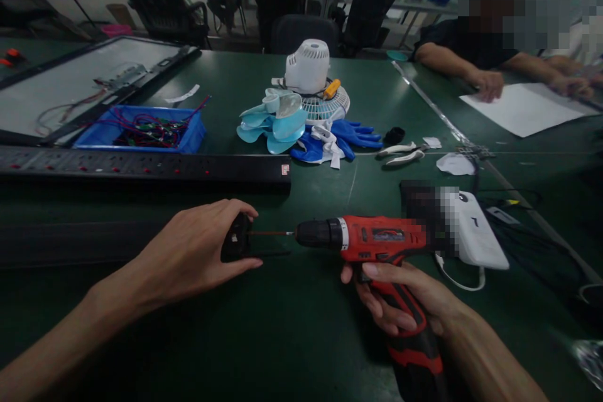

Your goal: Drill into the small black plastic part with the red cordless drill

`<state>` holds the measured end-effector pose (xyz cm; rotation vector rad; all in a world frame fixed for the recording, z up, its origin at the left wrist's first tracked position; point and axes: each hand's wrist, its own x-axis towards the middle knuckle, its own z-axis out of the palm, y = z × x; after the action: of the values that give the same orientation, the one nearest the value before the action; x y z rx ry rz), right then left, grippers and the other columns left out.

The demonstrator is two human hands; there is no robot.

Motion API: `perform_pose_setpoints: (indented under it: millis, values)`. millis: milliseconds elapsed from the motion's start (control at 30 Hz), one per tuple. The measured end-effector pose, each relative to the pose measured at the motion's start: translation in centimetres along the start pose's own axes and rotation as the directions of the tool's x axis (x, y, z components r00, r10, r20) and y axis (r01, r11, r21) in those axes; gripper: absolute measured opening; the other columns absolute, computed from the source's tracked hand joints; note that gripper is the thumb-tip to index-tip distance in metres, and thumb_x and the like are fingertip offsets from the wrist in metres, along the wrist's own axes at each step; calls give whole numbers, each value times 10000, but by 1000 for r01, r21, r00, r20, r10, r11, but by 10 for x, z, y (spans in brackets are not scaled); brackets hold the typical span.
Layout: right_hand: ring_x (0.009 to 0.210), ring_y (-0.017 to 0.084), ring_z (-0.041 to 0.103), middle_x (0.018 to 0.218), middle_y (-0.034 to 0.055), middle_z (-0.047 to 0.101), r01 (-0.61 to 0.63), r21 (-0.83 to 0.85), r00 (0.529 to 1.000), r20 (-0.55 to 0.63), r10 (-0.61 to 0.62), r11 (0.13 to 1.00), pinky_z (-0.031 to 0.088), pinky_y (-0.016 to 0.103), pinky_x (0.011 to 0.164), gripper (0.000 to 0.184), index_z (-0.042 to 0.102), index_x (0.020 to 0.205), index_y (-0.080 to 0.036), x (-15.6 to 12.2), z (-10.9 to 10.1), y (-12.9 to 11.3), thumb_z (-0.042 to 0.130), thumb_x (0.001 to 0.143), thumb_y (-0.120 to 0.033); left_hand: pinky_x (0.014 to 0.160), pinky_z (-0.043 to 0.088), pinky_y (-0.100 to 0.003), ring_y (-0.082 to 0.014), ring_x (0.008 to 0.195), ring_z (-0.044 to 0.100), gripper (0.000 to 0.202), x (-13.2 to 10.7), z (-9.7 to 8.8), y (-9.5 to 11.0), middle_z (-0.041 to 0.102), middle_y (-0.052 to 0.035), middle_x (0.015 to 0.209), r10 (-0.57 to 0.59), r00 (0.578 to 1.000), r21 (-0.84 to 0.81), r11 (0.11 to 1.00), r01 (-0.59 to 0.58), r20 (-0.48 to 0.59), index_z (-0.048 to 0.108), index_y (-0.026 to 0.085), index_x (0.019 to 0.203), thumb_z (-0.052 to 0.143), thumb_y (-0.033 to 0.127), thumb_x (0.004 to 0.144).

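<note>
The left hand point(200, 235) is curving in a C, thumb below and fingers above, pinching a small black part point(235, 240) over the counter point(301, 339); the right hand point(419, 292) is wrapping the handle of a red-and-black drill point(377, 237), its index finger lying near the trigger; the drill is pointing leftward, its slender bit point(276, 233) reaching toward the black part, though whether the tip is touching cannot be told.

A panel on the drill's side is carrying markings too blurred to read; a small pale label point(285, 169) on the end of the long black housing point(221, 173) is likewise proving illegible.

A pixelated patch is hiding the drill's rear and part of a white device point(480, 229); the left forearm is covering part of a dark strip point(70, 242); the drill's base is running off the lower edge.
</note>
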<state>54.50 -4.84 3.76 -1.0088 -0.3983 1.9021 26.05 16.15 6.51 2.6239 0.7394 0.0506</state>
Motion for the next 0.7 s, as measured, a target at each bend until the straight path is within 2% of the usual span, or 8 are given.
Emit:
perform_pose_setpoints:
  millis: [200,467,700]
  values:
    - [314,3,411,726,57,772,4,-2,1000,26,-4,1000,483,159,405,292,776,1037,-110,0,-1,0,671,941,-365,744,562,-428,-304,913,716,571,2,-4,-4,723,-54,1048,-9,1000,73,997,8,20,599,271,1220,756,624,800]
    - [316,1,410,776,65,787,-1,20,1000,27,1,1000,473,164,397,258,778,1003,-122,1,-2,-1,707,915,-354,752,566,-392,-285,943,712,608,3,-4,-5,716,-62,1095,-24,999,14,1000,24,39,579,260,1203,750,677,795]
    - [312,-6,402,747,61,779,-11,-23,1000,5,11,1000,483,156,405,249,785,1020,-144,0,-6,-2,712,921,-361,738,527,-340,-239,942,693,548,2,-13,3,701,-24,1070,0,999,0,1000,0,41,551,251,1154,809,565,786]
